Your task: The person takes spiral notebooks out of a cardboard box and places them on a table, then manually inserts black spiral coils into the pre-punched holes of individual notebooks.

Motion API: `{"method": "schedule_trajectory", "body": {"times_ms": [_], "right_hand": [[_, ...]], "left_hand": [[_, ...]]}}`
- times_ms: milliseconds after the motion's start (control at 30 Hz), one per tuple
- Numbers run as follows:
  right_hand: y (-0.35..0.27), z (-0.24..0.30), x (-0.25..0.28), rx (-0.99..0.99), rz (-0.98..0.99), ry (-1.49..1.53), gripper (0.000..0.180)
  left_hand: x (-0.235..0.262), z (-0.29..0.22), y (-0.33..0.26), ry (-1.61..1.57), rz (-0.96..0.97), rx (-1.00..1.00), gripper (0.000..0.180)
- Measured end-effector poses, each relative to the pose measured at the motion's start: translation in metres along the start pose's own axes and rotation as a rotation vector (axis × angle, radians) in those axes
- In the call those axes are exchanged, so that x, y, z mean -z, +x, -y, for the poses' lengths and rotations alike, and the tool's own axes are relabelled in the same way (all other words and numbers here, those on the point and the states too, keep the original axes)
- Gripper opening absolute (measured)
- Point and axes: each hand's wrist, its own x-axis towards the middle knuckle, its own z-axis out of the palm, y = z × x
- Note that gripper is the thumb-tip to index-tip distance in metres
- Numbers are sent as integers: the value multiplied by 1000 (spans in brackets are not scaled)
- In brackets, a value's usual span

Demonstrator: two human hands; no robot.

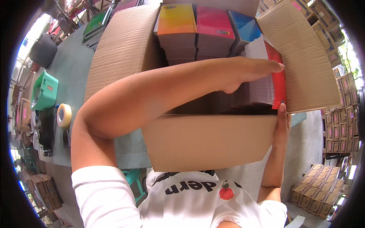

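Head view: from where I stand, the open carton (pixel 209 140) sits on the tabletop (pixel 72 72) close before the person, prob. b/c both hands must come over its walls easily. The stack of red-covered notebooks (pixel 266 89) is inside, at the R side of the carton, next to the R flap (pixel 315 72). It stands on edge, a bit tilted, w/ page edges upward and red cover toward the flap; I think the side wall gives it support.

The L hand (pixel 251 68) lies across the top of this stack, fingers nearly straight, tips at the red cover. Maybe it is placed so to press the books together, but the thumb's contact is unclear, so I can't tell if this grip is closed. The R hand (pixel 281 123) is at the near R corner, thumb up by the lower end of the red cover, other fingers hidden; its grip I can't tell either. Prob. it steadies the corner.

At the far side, the yellow-orange stack (pixel 176 21), pink stack (pixel 215 22) and blue stack (pixel 245 26) lie flat, side by side, covers up, which likely makes them stable. Tape roll (pixel 67 115) and green basket (pixel 49 91) are to the L, apart from the carton, so they don't obstruct the arms.
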Motion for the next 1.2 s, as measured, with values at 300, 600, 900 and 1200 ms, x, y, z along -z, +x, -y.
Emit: {"method": "schedule_trajectory", "body": {"times_ms": [300, 600, 900, 1200], "right_hand": [[6, -7, 3, 54, 70, -48, 55], [7, -15, 5, 55, 83, 26, 52], [4, -8, 4, 21, -101, 52, 69], [14, 5, -6, 340, -177, -49, 94]], "left_hand": [[-3, 11, -1, 24, -104, -108, 78], [12, 27, 5, -367, -273, 76, 68], [13, 30, 19, -84, -304, 195, 51], [21, 24, 14, -104, -130, 182, 52]]}}
